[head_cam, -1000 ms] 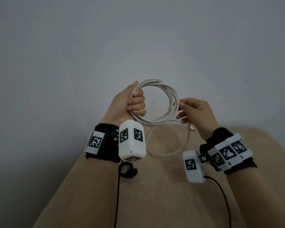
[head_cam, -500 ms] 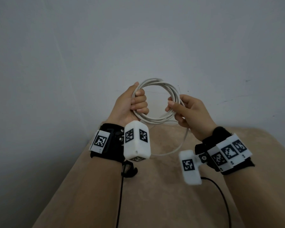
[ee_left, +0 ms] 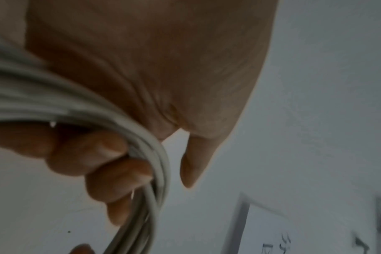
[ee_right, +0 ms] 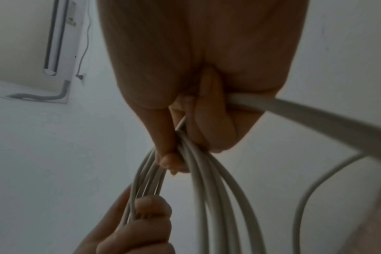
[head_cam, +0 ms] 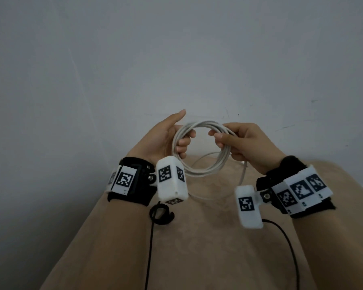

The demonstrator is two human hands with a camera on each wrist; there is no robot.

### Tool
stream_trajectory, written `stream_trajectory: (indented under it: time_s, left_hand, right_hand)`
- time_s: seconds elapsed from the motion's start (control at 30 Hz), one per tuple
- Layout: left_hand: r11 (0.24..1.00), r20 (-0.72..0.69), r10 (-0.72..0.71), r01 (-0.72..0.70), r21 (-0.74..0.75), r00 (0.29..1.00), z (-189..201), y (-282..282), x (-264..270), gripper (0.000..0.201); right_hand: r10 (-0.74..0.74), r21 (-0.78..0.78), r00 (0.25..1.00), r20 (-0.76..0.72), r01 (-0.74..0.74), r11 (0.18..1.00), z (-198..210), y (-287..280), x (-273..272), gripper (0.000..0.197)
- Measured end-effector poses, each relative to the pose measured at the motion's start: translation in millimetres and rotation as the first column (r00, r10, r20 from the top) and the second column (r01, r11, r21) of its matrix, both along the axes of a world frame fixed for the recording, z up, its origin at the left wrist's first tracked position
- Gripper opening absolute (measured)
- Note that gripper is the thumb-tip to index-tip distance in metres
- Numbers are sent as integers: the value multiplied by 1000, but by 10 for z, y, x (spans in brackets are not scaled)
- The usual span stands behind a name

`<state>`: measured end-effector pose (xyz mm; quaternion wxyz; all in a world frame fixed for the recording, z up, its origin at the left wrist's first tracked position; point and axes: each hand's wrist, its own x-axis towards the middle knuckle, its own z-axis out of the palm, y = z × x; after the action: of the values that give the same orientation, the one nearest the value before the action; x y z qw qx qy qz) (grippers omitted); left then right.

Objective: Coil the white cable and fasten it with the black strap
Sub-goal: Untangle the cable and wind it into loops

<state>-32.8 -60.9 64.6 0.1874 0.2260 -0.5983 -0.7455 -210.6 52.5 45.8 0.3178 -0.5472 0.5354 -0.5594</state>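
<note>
1. The coiling step was in hand: the white cable (head_cam: 199, 147) stood as a round bundle of several loops, held up in the air between both hands above a beige cloth (head_cam: 197, 248).
2. The left hand (head_cam: 161, 141) held the coil's left side — fingers curled through the loops, thumb straight and lifted clear.
3. The right hand (head_cam: 247, 145) pinched the right side, thumb and fingertips clamped on the strands.
4. One loose tail (head_cam: 242, 176) hung below the right hand, not yet wound in.
5. The black strap (head_cam: 161, 214) lay on the cloth under the left wrist, untouched.
6. Judging from this, the next move called for laying the tail onto the coil — then one hand keeping the bundle while the other fetched the strap.
</note>
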Motion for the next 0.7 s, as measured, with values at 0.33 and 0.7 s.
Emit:
stream_trajectory:
  time_s: [0.33,0.7]
  left_hand:
    - [923,92,129,-86,-374,987,43,192,-162,47]
    - [947,-200,291,-312,-80,936,66,62,-78,41]
  right_hand:
    - [-47,-10,995,-85,46,999,39,10,44,19]
    - [-278,-86,956,98,286,954,51,21,-130,20]
